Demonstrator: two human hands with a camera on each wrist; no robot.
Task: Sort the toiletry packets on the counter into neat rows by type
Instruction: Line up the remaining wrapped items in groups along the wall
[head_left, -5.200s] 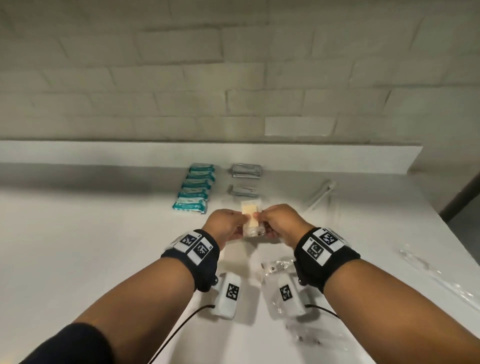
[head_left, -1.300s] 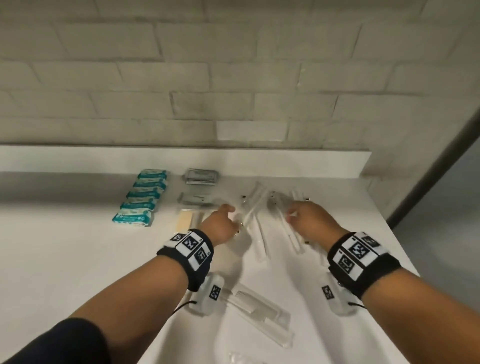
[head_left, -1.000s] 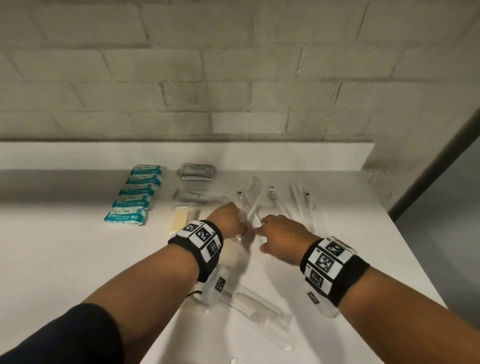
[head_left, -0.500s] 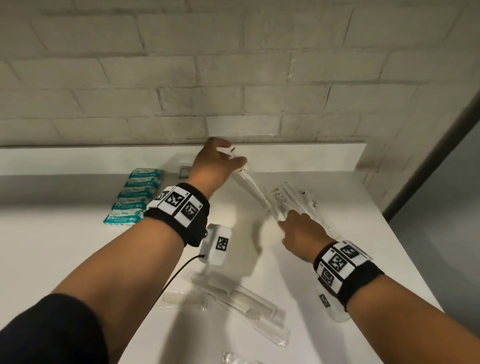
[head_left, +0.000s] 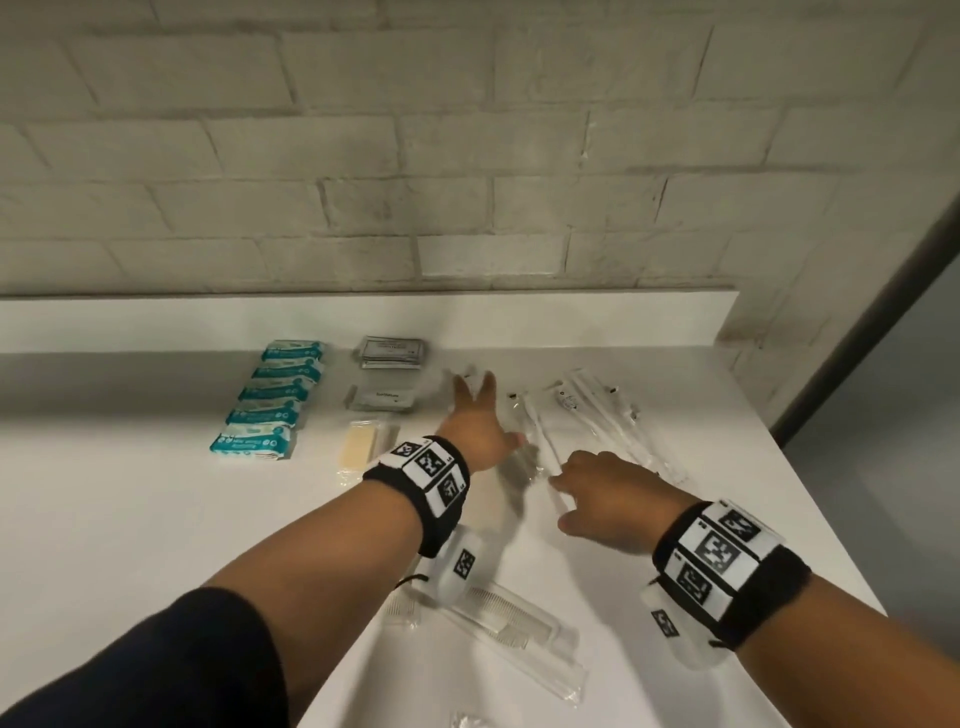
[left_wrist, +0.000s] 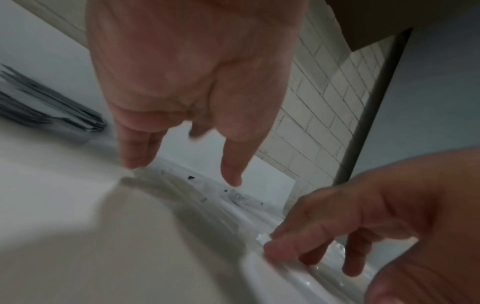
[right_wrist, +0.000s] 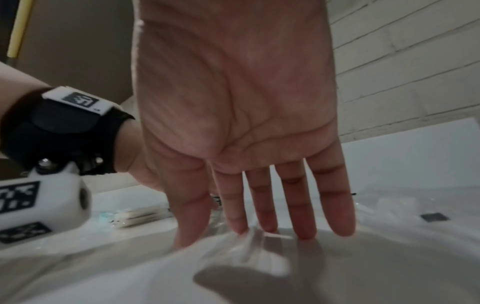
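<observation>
five teal packets (head_left: 270, 397) in a row, well left of the fingers; grey sachets (head_left: 392, 353) and a beige packet (head_left: 358, 447) between. left hand (head_left: 475, 426): fingers spread straight, tips on the counter (head_left: 130, 519), holding nothing, as its wrist view confirms. right hand (head_left: 610, 491): head view hides the fingers; its wrist view shows them straight, tips on a clear toothbrush packet (right_wrist: 249, 244). more clear packets (head_left: 608, 415) beyond.
</observation>
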